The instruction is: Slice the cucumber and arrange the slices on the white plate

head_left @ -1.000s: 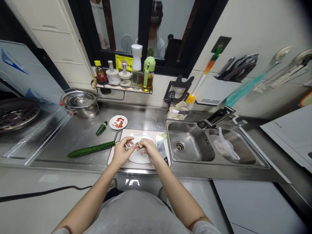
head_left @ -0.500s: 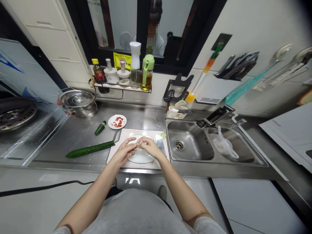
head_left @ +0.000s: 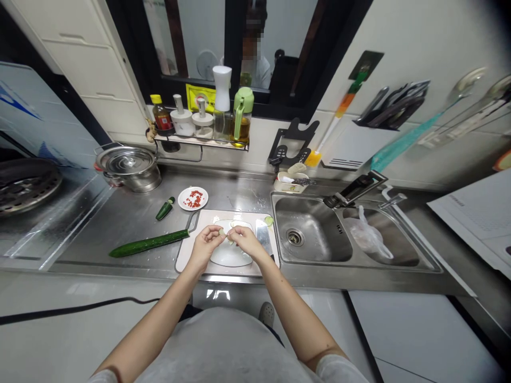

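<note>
Over a white plate [head_left: 231,259] on the cutting board [head_left: 187,255], my two hands meet at the fingertips. My left hand [head_left: 204,247] pinches a pale green cucumber slice [head_left: 221,232] between thumb and fingers. Right beside it, my right hand [head_left: 245,239] is closed in a pinch on thin pale slices, partly hidden by the fingers. A kitchen knife [head_left: 262,234] lies on the board to the right of the plate, with a loose cucumber round near its upper end. Left of the board rests a long cut cucumber [head_left: 149,244].
A short cucumber piece [head_left: 165,208] and a small plate of chopped red bits [head_left: 199,205] sit behind the long cucumber. A lidded steel pot [head_left: 139,178] stands back left. To the right is a double sink [head_left: 315,234] with a plastic bag [head_left: 367,236] in it.
My left hand has turned and its fingers have curled in, so the slice now shows between thumb and fingers. My right hand stays nearly in place.
</note>
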`<action>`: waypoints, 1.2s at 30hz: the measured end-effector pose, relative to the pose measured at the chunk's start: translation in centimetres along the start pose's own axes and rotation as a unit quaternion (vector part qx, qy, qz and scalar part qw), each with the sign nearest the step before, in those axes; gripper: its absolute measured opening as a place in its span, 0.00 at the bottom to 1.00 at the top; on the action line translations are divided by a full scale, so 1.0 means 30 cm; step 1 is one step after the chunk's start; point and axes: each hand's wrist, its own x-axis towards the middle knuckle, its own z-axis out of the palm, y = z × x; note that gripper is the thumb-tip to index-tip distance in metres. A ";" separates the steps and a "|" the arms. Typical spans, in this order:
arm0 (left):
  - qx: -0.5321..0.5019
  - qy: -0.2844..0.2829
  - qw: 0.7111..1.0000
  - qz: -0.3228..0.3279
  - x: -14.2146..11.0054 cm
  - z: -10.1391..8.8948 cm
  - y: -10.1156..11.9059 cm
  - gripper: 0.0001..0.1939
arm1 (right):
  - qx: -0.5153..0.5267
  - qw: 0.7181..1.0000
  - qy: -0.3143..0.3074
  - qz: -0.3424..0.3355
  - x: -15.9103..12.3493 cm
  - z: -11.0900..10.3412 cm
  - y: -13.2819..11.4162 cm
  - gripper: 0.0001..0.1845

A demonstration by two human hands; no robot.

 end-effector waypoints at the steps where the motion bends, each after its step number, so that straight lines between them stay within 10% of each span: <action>1: 0.011 0.004 1.000 0.001 0.003 0.002 -0.004 0.20 | -0.004 1.000 0.001 0.006 0.003 -0.002 0.004 0.06; 16: 0.269 0.017 0.962 0.038 0.191 0.009 -0.203 0.09 | -0.169 0.983 0.061 0.047 0.131 -0.090 0.158 0.04; 36: 0.515 -0.004 0.857 -0.012 0.315 0.045 -0.215 0.08 | -0.438 0.897 0.027 0.050 0.251 -0.098 0.221 0.10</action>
